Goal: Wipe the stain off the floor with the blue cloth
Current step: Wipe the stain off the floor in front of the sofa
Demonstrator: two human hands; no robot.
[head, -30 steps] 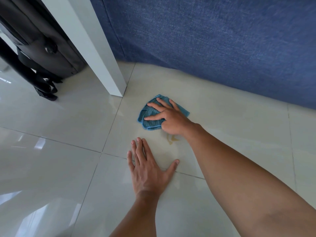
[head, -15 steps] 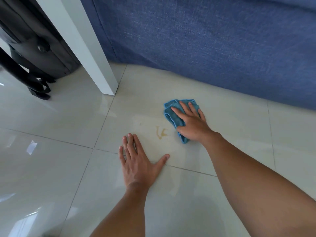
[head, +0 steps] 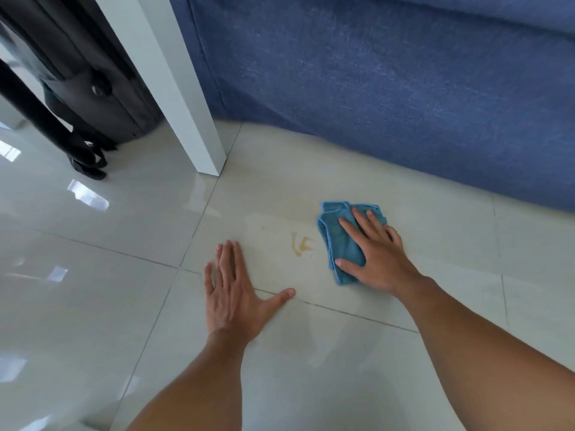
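Head view: right hand [head: 378, 256] presses flat, fingers spread, on folded blue cloth [head: 342, 244] beside yellowish stain [head: 301, 244]; left hand [head: 236, 293] lies open on glossy white tile floor [head: 93, 275].

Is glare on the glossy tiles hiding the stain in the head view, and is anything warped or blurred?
Head view: bright window reflections sit on the left floor tiles, away from the stain, which reads clearly as a faint yellow mark beside the blue cloth; wide-angle distortion tilts the white post and curves the blue fabric panel's lower edge; both hands look sharp.
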